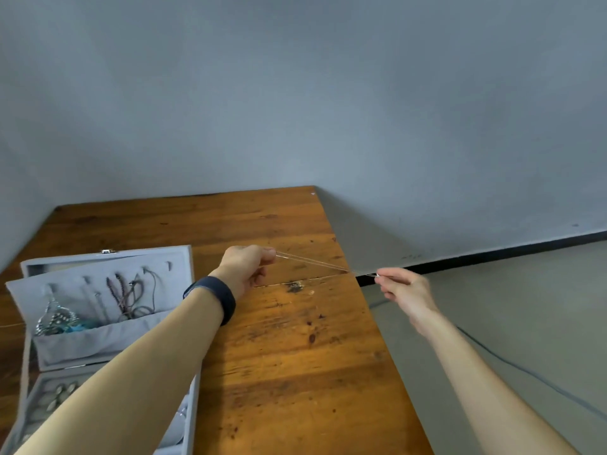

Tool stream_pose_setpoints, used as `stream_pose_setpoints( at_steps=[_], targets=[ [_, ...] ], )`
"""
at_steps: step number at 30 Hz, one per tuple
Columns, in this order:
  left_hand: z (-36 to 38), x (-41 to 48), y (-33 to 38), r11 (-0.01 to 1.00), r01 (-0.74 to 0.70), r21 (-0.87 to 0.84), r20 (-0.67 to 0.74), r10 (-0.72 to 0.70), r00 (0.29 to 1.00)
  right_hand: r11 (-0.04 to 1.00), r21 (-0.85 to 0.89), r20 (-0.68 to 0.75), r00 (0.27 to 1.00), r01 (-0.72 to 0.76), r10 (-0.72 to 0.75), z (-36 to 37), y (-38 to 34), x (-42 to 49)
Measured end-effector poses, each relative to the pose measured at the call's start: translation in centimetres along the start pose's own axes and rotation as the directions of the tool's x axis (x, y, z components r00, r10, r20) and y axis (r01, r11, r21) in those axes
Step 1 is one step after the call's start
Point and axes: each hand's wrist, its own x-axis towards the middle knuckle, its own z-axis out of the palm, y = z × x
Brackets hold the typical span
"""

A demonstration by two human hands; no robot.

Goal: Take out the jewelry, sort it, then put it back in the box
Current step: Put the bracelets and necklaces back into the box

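A person's two bare hands are holding a very thin, pale chain (312,263) pulled taut between them, up in the air to the right of an open grey jewelry box (108,257). The chain is showing as two fine strands running side by side, almost too thin to make out. The left hand (248,267), just right of the box lid, is pinching one end between thumb and curled fingers. The right hand (405,290), farther right of the box and past the table's edge, is pinching the other end, where a tiny bright speck is glinting at the fingertips.

The box is sitting on a worn wooden table (295,356) with its lid standing up. Inside the lid, several cords and necklaces (128,293) are hanging from small hooks, their lower ends tucking into a fabric pocket (98,336). In the tray below, small pale pieces (59,392) are lying in compartments, and the left forearm is crossing over the tray and hiding much of it. A dark wristband (216,297) is wrapping the left wrist. Far right of the box, a thin cable (525,369) is trailing across a grey floor.
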Motion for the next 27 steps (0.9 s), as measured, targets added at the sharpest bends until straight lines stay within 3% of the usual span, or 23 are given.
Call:
stream_pose_setpoints(
  at_steps=[5,8,10,16,21,27],
  targets=[
    [-0.4,3.5,-0.9,0.995,0.039,0.091,-0.161,-0.024,0.987,0.994,-0.104,0.071,0.997,0.032,-0.024,2.5,-0.9,3.5],
    [-1.0,5.0,-1.8,0.895,-0.022,0.447,-0.256,0.152,0.955,0.990,-0.134,0.103,0.994,0.053,-0.040,4.3,-1.7,4.6],
    [-1.4,5.7,-2.1,0.807,-0.037,0.590,-0.295,0.258,0.920,0.982,-0.170,0.098,0.993,0.082,-0.066,5.3,-2.2,5.4],
    [-1.5,7.2,-2.4,0.693,-0.004,0.721,-0.350,0.370,0.861,0.950,-0.287,0.069,0.992,0.125,-0.109,7.7,-3.1,7.2],
    [-1.5,7.6,-3.4,0.555,-0.019,0.832,-0.335,0.529,0.779,0.982,-0.174,0.025,0.998,0.068,-0.064,8.2,-2.0,7.3],
    [-1.5,7.7,-3.9,0.599,-0.035,0.800,-0.359,0.525,0.772,0.941,-0.262,-0.007,0.975,0.213,-0.222,9.1,-0.8,5.4]
  ],
)
